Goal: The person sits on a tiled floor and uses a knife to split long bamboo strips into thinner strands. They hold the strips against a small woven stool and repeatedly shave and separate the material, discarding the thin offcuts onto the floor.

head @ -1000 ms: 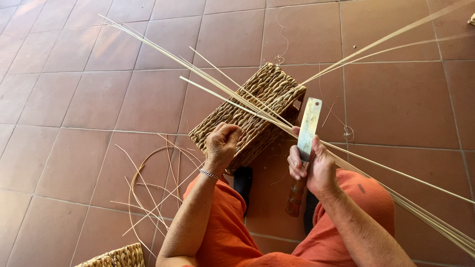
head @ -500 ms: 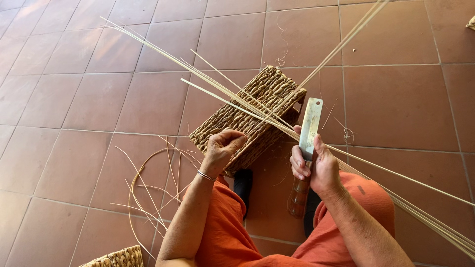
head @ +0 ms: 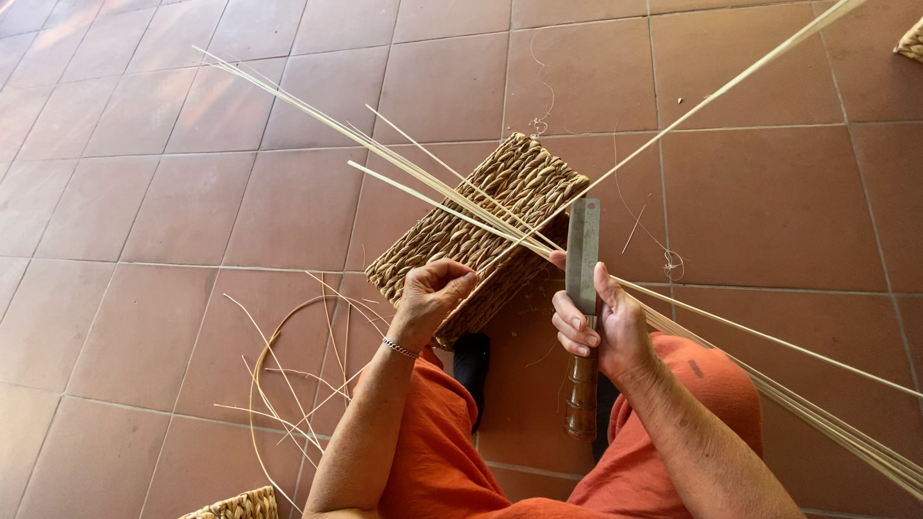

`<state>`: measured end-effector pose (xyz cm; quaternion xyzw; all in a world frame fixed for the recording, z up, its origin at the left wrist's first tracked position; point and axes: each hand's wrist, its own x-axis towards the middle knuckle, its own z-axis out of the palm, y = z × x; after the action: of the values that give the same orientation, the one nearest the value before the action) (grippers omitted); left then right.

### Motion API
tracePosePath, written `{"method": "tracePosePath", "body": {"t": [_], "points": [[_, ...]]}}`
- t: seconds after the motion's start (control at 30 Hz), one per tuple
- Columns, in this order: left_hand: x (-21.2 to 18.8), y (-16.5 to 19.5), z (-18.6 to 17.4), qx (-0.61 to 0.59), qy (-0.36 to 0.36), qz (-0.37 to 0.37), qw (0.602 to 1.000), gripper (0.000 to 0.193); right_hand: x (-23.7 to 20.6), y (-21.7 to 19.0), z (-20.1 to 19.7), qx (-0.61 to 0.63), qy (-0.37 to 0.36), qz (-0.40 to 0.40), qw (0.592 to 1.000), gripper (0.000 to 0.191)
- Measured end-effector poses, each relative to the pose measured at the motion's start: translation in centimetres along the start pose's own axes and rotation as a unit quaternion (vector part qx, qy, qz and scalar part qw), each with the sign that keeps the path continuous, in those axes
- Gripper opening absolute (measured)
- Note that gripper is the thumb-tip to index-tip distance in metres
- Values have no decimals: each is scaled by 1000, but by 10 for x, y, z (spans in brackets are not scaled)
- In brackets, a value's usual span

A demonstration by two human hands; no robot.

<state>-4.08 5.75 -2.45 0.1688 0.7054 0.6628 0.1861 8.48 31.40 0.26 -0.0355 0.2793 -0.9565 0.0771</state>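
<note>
While the left hand (head: 430, 300) presses curled fingers onto the woven basket (head: 481, 235) lying diagonally on the floor just ahead, the right hand (head: 601, 327) beside it grips an upright knife (head: 581, 288), apparently pinching a cane strand (head: 673, 120).

Woven basket (head: 481, 235) at 12 o'clock: coarse twisted plant fibre, rough, matt tan. Long canes (head: 433, 187): pale, smooth, dry. Knife (head: 581, 288): dull grey metal blade, scuffed; turned wooden handle, brown, slightly glossy. Floor (head: 192, 192): matt terracotta tile. Orange clothing (head: 452, 461): soft matt cloth. Beaded metal bracelet (head: 399, 347) at 9 o'clock.
</note>
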Motion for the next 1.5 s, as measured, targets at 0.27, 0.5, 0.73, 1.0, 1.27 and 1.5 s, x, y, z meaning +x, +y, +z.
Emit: {"method": "tracePosePath", "body": {"t": [0.27, 0.5, 0.73, 1.0, 1.27, 1.5], "points": [[-3, 8, 6, 0, -30, -20, 999, 16, -2, -8, 3, 7, -4, 18, 1000, 64], [-7, 15, 25, -23, -70, -84, 994, 16, -1, 5, 6, -31, -45, 106, 993, 65], [-8, 20, 31, -38, -79, -76, 993, 17, -3, 5, 6, -42, -49, 130, 989, 68], [-9, 20, 35, 14, -79, -49, 996, 18, -4, 5, 9, -49, -44, 145, 987, 68], [-7, 4, 33, 47, -70, -15, 996, 18, -5, 9, 5, -5, -31, 187, 982, 66], [-7, -2, 34, 20, -76, -27, 997, 19, -6, 13, 3, 4, -45, 174, 984, 62]]}}
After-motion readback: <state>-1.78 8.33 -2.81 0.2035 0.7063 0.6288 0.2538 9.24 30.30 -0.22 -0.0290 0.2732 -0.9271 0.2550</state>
